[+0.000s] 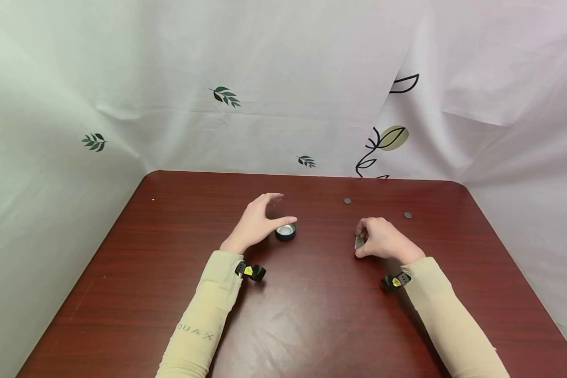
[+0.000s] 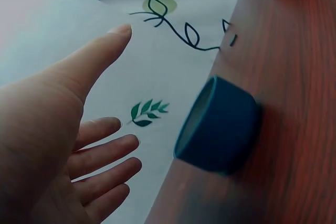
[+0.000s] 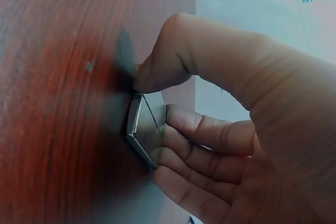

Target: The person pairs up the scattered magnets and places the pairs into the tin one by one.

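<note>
A small dark-blue round container (image 1: 285, 231), with a pale metallic inside, stands upright on the table. My left hand (image 1: 257, 226) hovers beside it, thumb spread from the fingers and nothing held. In the left wrist view the blue container (image 2: 223, 127) is apart from the fingertips. Off to the right, my right hand (image 1: 384, 239) pinches a flat, silvery, angular metal piece (image 3: 146, 121) between thumb and fingers, close over the table. Its surface carries a thin dark line, and the fingers cover part of it.
Two small dark discs (image 1: 347, 201) (image 1: 408, 215) lie toward the back right of the reddish-brown wooden table (image 1: 307, 315). White cloth (image 1: 274, 63) with leaf prints hangs behind the table and along both sides.
</note>
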Demonstrator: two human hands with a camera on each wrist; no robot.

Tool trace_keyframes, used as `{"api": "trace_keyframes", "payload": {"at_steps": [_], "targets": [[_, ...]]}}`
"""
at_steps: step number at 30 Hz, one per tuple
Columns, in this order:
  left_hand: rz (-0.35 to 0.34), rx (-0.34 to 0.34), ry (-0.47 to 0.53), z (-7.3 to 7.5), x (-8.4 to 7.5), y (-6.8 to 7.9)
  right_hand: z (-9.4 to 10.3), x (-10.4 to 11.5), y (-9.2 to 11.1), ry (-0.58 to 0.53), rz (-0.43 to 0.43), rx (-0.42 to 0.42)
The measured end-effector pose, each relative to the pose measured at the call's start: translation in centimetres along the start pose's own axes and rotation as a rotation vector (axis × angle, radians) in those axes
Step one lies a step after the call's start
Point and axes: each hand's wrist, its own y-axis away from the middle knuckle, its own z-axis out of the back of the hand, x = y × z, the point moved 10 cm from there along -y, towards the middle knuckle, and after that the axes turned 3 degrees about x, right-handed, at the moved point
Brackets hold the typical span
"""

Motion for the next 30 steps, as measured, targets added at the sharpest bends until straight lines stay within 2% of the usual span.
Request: {"api": "trace_keyframes", "payload": {"at_steps": [8, 14, 22, 30], "targets": [[0.043, 0.055, -0.055, -0.5, 1.5, 0.7, -0.3, 0.1, 0.1, 0.017, -0.022, 0.004], [0.028, 0.106, -0.073, -1.4, 2.2, 0.9, -0.4, 0.0, 0.1, 0.026, -0.029, -0.004], [-0.026, 0.137, -0.095, -2.2, 2.2, 1.0, -0.3, 0.0, 0.1, 0.045, -0.015, -0.018], [-0.025, 0.151, -0.059, -2.5, 2.0, 0.9, -0.3, 0.1, -0.1, 0.056, -0.001, -0.021]]}}
